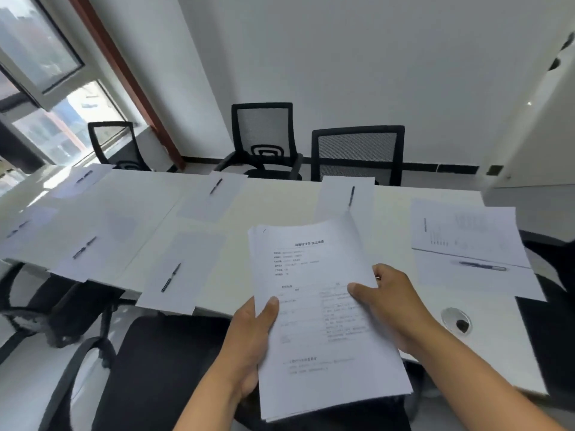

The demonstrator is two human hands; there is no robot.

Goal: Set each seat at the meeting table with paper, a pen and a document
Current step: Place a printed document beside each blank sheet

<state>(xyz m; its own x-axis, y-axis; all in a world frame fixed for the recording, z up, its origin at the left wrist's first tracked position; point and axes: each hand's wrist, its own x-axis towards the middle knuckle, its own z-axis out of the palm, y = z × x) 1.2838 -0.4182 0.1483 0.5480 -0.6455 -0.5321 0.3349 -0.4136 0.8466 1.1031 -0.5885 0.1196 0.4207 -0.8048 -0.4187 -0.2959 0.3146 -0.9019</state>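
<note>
Both hands hold a stack of printed documents (323, 312) above the near edge of the white meeting table (280, 200): the left hand (252, 340) grips its left edge with the thumb curled over the top page, and the right hand (389, 303) grips its right edge with the thumb pressed on the print. Across the table lie blank sheets, each with a pen, such as the sheet (179, 275) with a pen (170, 277) just left of the stack. At the right end a printed document (466, 231) seems to overlap another sheet bearing a pen (482, 265), though the blur makes this unsure.
</note>
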